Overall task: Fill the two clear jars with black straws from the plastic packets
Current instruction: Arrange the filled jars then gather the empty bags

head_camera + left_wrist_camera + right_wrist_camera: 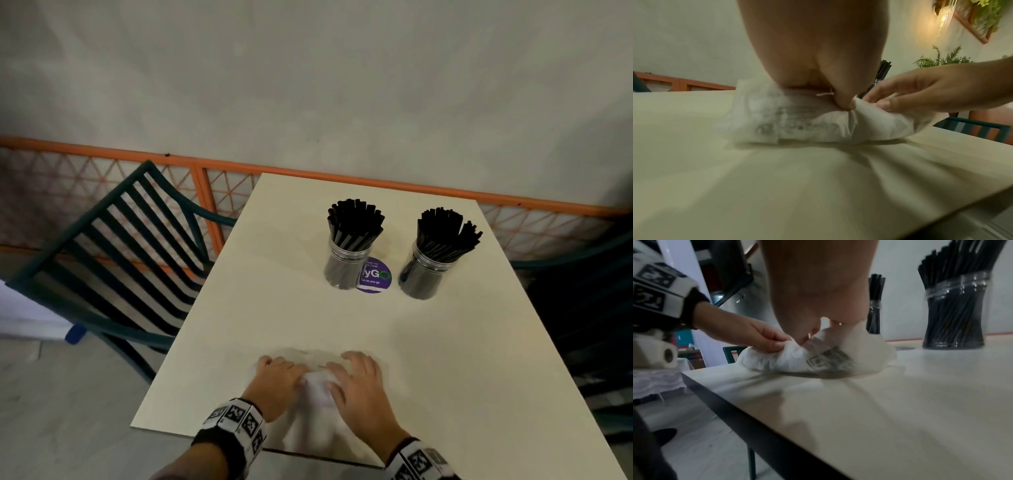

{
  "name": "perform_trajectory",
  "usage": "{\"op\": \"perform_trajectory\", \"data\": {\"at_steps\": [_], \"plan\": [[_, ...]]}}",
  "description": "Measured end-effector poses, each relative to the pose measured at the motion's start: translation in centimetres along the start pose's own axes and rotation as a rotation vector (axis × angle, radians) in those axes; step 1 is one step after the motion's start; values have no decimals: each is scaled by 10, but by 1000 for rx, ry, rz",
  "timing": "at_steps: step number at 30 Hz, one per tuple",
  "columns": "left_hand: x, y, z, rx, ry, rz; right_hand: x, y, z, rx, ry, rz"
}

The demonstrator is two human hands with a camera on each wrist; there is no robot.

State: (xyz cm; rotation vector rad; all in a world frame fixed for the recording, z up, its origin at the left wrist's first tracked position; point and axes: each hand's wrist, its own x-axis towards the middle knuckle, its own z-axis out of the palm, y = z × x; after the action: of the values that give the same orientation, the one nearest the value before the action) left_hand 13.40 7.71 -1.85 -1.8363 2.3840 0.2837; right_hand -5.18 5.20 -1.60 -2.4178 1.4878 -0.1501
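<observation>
Two clear jars (347, 265) (423, 272) packed with black straws (356, 219) stand far across my table (274, 308); near its front edge, my left hand (277, 383) and right hand (358, 383) bunch an empty plastic packet (317, 390). Left wrist view: my thumb (842, 97) pinches the crumpled packet (797, 121). Right wrist view: my right fingers (807, 335) pinch the packet (797, 360) too.

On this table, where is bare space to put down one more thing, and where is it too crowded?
Bare table lies between the hands and the jars, and along its left edge beside the chair. Crowded: the far right part, where the left jar, the purple sticker and the right jar stand close together, and the near edge, where the left hand and the right hand grip the crumpled packet.
</observation>
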Motion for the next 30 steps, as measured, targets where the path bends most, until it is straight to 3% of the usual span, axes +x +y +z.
{"op": "perform_trajectory", "data": {"at_steps": [3, 6, 8, 10, 14, 17, 19, 24, 26, 28, 30], "plan": [[10, -7, -1, 30, -36, 15, -1, -2, -2, 18, -6, 246], [15, -13, -18, 17, -32, 50, 4, 4, -10, 205, -159, 554], [23, -15, -27, -75, -58, 156, 6, 3, -17, 162, -252, 569], [26, -14, -37, -204, -207, 199, 5, 2, -19, 146, -354, 554], [31, -12, -37, -186, -132, 173, -12, 3, -34, 223, -461, 489], [26, 4, -32, -84, -160, 229, -34, 1, -39, 289, -355, 492], [23, 21, -30, -165, -200, 216, -49, -2, -41, 273, -184, 553], [13, 75, -39, -641, -295, 140, -81, -15, -40, 288, 369, 786], [19, 90, -39, -830, -356, 71, -90, -21, -41, 360, 530, 748], [27, 100, -37, -1016, -424, -18, -105, -26, -41, 412, 501, 624], [31, 111, -35, -1217, -550, -99, -126, -25, -36, 395, 361, 498]]}}
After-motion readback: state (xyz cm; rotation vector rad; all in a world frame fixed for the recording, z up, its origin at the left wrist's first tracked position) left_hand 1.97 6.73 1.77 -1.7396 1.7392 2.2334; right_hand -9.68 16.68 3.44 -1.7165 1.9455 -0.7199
